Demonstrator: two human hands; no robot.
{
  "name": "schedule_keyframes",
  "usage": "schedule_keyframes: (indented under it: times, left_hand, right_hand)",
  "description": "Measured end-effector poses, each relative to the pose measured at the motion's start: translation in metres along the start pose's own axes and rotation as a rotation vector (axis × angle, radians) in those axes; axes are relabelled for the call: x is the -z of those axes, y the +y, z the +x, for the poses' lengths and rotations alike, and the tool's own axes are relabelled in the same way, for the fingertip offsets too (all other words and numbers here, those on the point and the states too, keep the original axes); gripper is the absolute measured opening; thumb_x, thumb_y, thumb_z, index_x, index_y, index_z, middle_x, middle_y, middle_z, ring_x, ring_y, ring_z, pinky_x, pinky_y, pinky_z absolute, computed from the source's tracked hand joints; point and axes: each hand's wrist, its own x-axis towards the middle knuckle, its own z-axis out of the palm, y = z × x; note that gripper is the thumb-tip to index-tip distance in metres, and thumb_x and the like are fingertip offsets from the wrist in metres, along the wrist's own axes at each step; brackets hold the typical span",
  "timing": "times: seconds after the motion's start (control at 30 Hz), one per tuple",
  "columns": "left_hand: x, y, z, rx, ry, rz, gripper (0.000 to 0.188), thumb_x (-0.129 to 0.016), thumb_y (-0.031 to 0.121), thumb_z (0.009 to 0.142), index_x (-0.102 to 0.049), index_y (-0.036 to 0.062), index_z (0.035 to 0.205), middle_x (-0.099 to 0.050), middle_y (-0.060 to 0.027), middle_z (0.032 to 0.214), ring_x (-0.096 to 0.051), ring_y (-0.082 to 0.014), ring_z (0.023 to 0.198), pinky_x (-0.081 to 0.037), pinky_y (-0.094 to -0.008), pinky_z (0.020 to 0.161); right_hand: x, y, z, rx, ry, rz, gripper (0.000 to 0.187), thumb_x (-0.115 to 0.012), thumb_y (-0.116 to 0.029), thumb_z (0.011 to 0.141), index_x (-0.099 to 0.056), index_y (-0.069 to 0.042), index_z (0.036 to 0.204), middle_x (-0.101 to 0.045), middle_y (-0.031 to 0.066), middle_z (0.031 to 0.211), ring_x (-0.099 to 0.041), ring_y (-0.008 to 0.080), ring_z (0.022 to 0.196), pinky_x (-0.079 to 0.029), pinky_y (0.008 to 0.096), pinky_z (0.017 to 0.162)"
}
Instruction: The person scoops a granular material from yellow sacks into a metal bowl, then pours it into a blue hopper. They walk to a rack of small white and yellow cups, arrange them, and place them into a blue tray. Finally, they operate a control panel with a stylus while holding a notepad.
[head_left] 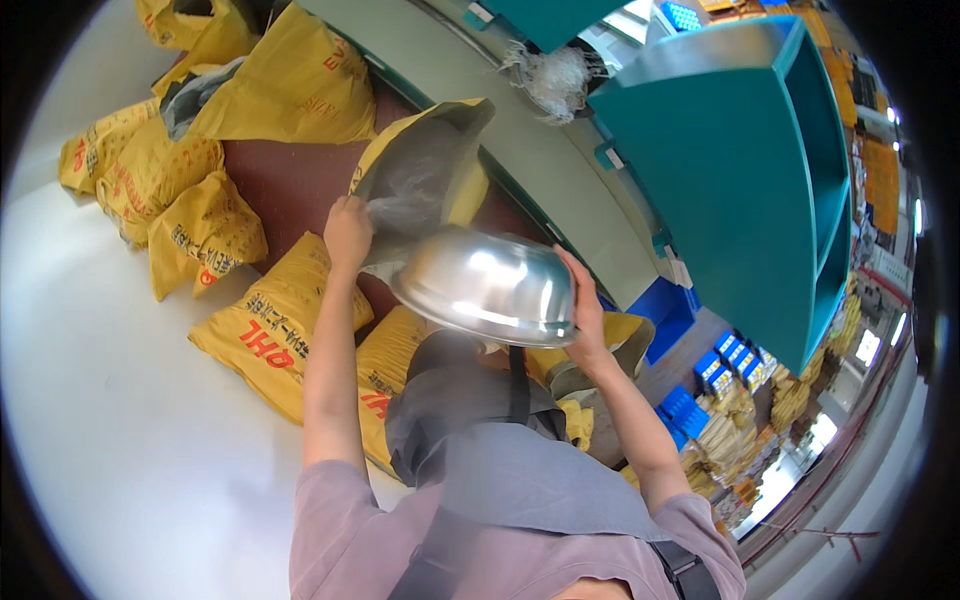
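A shiny metal basin (485, 285) is tipped over the mouth of an open yellow sack (375, 165), its rounded underside facing up toward me. My right hand (583, 310) grips the basin's rim on the right side. With closed fingers my left hand (348, 232) pinches the near edge of the sack's mouth. The sack has a grey inside, and some clear plastic film (415, 190) shows in it. What the basin holds, if anything, is hidden from this view.
Several yellow printed sacks (270, 330) lie on the dark red floor (275, 185) to the left and near my legs. A teal cabinet (720, 170) stands at right, with a blue bin (663, 318) below it. A white wall (130, 400) bounds the left side. A bundle of whitish strands (557, 80) is at the top.
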Motion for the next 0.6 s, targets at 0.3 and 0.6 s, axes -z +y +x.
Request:
schedule_keyframes:
  times: [0.3,0.6]
  left_hand:
    - [-0.013,0.025,-0.111,-0.367,-0.39,-0.02,0.02,-0.064,0.005,0.074,-0.073,0.0036,0.092,-0.07,-0.0159,0.108,-0.064,-0.0351,0.11,-0.049,-0.0433,0.096]
    - [-0.034,-0.011,-0.062,0.064,-0.022,0.2,0.018,-0.063,0.003,0.078,-0.074,0.0003,0.093,-0.065,-0.0167,0.114,-0.062,-0.0379,0.104,-0.056,-0.0472,0.074]
  right_hand:
    - [-0.101,0.003,0.112,-0.054,0.144,0.007,0.072,-0.061,0.008,0.085,-0.031,0.0,0.15,-0.044,0.0245,0.146,-0.045,0.0354,0.137,-0.036,0.0389,0.114]
    - [-0.143,0.027,0.103,0.05,-0.001,-0.234,0.076,-0.055,0.015,0.076,-0.034,-0.005,0.147,-0.048,0.0235,0.139,-0.055,0.0457,0.119,-0.049,0.0471,0.094]
